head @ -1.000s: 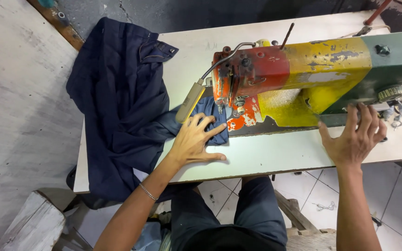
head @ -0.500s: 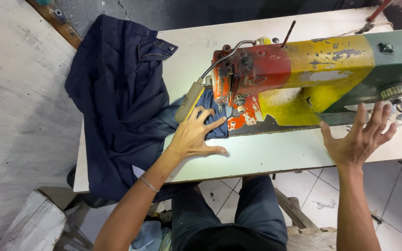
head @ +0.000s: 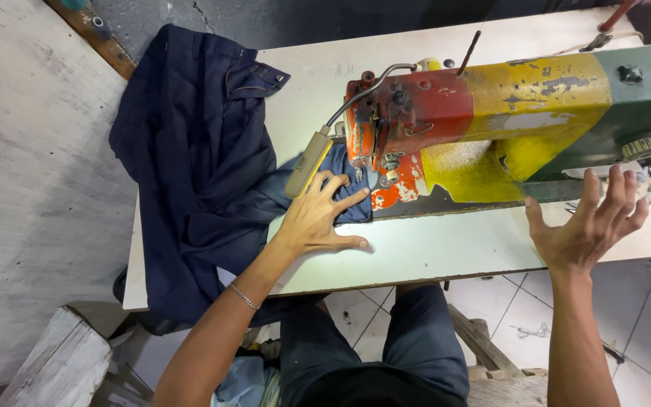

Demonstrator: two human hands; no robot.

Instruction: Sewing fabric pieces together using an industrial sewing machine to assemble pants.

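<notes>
Pressing navy cloth [head: 205,173] flat, left hand [head: 318,222] spreads fingers; right hand [head: 585,230] hovers open, seemingly empty.

A sewing machine [head: 491,128] stands on the table [head: 431,249], taking up its right half, with its head toward the middle. A garment [head: 197,173] lies over the table's left part, hanging off the left edge, and one end of it runs under the machine's head; a lamp [head: 308,163] lies just left of the head, above that end. The left hand [head: 318,222] lies flat on the cloth in front of the head, and the right hand [head: 589,226] hangs open above the table's near edge, before the machine's right end, well apart from the left.
</notes>
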